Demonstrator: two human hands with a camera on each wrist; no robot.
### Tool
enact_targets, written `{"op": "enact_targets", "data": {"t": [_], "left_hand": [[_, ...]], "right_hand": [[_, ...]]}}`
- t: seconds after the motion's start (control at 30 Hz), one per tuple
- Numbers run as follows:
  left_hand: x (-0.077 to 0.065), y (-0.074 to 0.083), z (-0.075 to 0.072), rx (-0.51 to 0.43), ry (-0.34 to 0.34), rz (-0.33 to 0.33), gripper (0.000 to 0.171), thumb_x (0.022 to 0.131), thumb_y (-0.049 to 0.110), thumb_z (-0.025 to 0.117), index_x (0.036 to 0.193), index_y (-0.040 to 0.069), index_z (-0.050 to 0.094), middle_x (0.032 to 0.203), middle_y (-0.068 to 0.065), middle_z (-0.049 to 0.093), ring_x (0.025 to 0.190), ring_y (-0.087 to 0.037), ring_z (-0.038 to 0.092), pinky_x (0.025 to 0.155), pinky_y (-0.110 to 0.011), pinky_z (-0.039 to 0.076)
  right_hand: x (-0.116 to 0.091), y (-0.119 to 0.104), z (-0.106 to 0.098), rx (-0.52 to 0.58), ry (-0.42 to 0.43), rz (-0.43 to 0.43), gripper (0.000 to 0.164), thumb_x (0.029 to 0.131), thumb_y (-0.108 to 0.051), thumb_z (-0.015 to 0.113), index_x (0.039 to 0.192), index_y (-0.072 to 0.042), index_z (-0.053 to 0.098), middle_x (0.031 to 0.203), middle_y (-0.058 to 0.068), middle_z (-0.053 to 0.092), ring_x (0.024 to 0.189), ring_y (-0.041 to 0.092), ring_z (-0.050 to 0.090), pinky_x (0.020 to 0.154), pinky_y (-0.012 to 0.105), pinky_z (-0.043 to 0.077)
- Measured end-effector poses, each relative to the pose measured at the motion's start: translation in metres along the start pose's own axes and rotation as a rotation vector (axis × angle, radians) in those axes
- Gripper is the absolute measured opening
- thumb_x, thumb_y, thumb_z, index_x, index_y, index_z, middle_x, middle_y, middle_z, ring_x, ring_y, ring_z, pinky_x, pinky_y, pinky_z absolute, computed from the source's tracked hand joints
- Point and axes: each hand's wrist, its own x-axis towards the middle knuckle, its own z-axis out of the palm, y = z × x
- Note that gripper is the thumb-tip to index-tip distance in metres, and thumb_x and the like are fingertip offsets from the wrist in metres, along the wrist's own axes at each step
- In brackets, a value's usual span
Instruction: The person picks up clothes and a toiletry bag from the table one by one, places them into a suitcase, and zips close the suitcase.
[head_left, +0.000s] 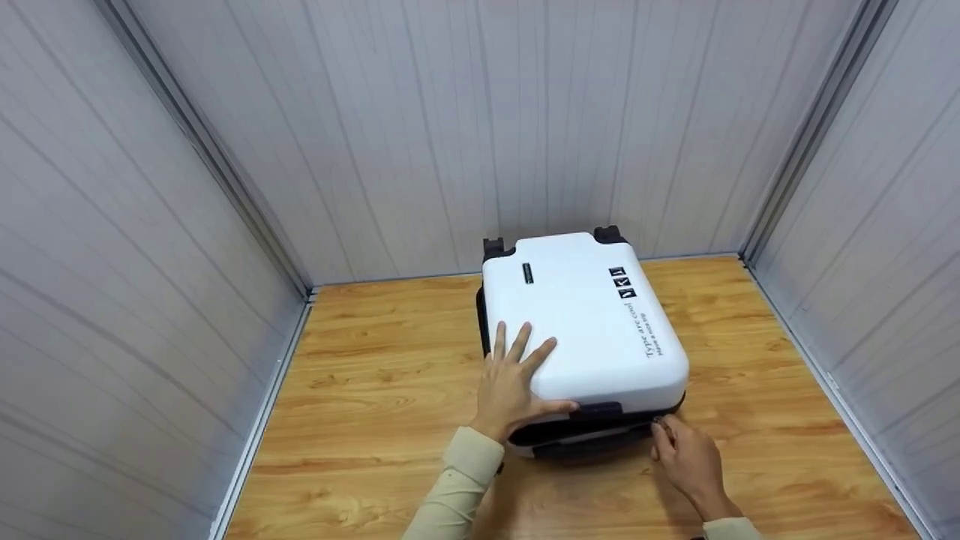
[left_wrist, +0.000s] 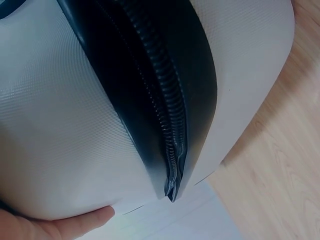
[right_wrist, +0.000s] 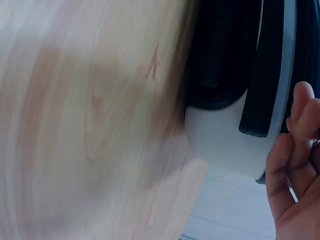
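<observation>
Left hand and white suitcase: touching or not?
Touching. The head view shows it: the left hand lies with fingers spread on the top of the white suitcase, near the corner closest to the person.

You face a pale, plank-patterned back wall, joined by grey corner strips to similar side walls; below you spreads a wood-grain floor.
</observation>
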Motion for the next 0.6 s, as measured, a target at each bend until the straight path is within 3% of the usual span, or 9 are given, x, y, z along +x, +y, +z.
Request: {"op": "enact_targets", "data": {"t": [0.43, 0.6], "left_hand": [[-0.012, 0.012, -0.001, 0.048, 0.001, -0.033, 0.109, 0.059, 0.093, 0.066, 0.153, 0.04, 0.046, 0.166, -0.008, 0.035, 0.152, -0.052, 0.024, 0.099, -0.073, 0.045], [-0.017, 0.021, 0.0, 0.032, 0.053, -0.044, 0.101, 0.067, 0.09, 0.064, 0.151, 0.037, 0.05, 0.164, -0.011, 0.039, 0.15, -0.055, 0.027, 0.099, -0.071, 0.046]], "right_hand": [[0.007, -0.006, 0.006, -0.029, -0.062, 0.203, 0.024, 0.101, -0.018, 0.059, 0.08, -0.01, 0.065, 0.06, -0.006, 0.064, 0.049, 0.013, 0.05, 0.05, 0.03, 0.036], [0.013, -0.002, 0.001, -0.052, -0.085, 0.228, 0.024, 0.102, -0.02, 0.055, 0.082, -0.009, 0.064, 0.062, -0.004, 0.065, 0.052, 0.014, 0.052, 0.051, 0.031, 0.036]]}}
